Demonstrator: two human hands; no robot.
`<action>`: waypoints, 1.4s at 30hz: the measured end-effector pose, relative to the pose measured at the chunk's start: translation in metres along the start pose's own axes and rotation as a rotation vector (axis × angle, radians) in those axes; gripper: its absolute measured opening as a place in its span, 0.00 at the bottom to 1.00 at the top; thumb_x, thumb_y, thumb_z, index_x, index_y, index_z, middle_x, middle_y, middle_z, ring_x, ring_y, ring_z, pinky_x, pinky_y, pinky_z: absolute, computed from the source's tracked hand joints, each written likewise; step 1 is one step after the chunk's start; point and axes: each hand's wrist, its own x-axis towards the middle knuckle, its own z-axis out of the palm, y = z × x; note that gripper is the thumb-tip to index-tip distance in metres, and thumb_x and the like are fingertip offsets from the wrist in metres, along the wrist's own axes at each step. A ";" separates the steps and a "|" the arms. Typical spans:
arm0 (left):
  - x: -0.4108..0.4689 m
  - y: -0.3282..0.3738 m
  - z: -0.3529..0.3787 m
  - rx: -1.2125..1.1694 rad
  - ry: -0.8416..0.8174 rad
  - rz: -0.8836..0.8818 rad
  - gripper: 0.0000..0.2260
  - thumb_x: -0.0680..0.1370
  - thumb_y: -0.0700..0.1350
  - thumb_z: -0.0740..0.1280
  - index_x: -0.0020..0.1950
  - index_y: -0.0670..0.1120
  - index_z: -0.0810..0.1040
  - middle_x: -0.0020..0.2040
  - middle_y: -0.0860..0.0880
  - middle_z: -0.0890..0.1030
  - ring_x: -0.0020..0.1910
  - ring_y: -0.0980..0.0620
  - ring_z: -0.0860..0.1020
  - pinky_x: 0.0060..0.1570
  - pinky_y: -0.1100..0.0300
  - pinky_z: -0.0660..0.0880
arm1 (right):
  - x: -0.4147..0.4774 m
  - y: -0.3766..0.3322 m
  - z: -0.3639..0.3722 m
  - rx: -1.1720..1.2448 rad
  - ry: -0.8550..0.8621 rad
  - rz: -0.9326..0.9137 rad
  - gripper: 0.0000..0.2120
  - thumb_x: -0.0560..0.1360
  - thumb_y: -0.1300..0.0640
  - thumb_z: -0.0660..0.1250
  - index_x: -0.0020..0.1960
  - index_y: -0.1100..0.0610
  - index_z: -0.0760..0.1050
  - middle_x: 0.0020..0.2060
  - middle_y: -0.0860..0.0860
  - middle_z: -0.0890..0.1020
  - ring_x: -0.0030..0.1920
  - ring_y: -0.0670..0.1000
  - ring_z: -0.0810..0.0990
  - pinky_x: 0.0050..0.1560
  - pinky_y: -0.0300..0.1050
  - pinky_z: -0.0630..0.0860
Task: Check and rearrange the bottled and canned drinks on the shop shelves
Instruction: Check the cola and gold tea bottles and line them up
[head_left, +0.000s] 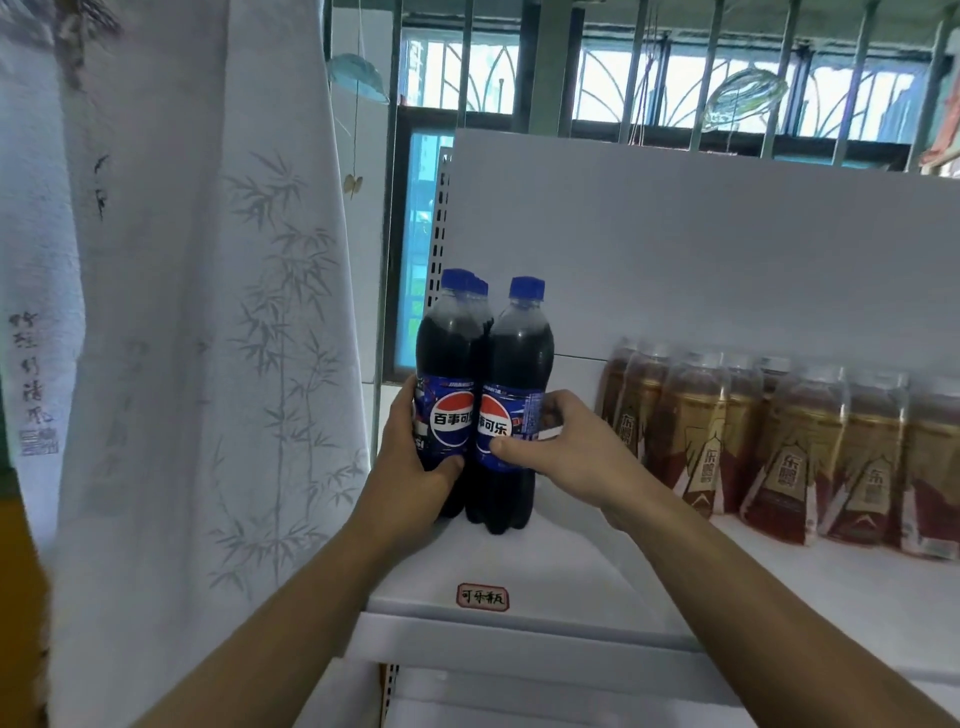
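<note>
Both hands on cola bottles, left end of top shelf.

Left hand (415, 457) grasps the left cola bottle (448, 358) at label height, thumb across the front, fingers wrapped round its far left side. Right hand (563, 449) grasps the right cola bottle (519, 364) the same way, thumb on the lower label, fingers curled round its right side. Both bottles are upright, touching each other, and stand on the white shelf (571, 566) near its left edge. More blue caps (481, 287) show just behind the left bottle; count unclear. A red-bordered tag (482, 598) is on the shelf front, below the bottles. Brown drink bottles (779, 447) stand in rows to the right on the same shelf, apart from the cola. White back panel (675, 249) behind, bamboo-print curtain (208, 312) at left, barred window (675, 93) above.
</note>
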 end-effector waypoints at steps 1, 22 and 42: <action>-0.001 0.001 0.000 0.003 -0.001 0.003 0.37 0.77 0.31 0.67 0.74 0.62 0.56 0.61 0.63 0.72 0.55 0.73 0.74 0.47 0.78 0.73 | -0.002 -0.001 0.000 -0.027 0.004 -0.008 0.35 0.73 0.50 0.76 0.74 0.53 0.64 0.60 0.46 0.76 0.49 0.42 0.75 0.40 0.29 0.70; 0.033 0.062 0.163 0.143 -0.445 -0.039 0.29 0.78 0.46 0.71 0.76 0.54 0.62 0.70 0.55 0.70 0.55 0.63 0.72 0.45 0.73 0.71 | 0.043 0.040 -0.173 -0.900 0.197 -0.011 0.33 0.77 0.28 0.58 0.73 0.47 0.70 0.68 0.51 0.77 0.66 0.56 0.76 0.61 0.51 0.72; 0.033 0.029 0.206 -0.397 -0.412 -0.122 0.25 0.65 0.38 0.79 0.59 0.49 0.77 0.49 0.53 0.86 0.49 0.55 0.85 0.43 0.65 0.80 | 0.013 0.102 -0.170 0.303 0.317 -0.387 0.30 0.74 0.38 0.70 0.73 0.45 0.69 0.62 0.44 0.78 0.60 0.44 0.79 0.59 0.49 0.81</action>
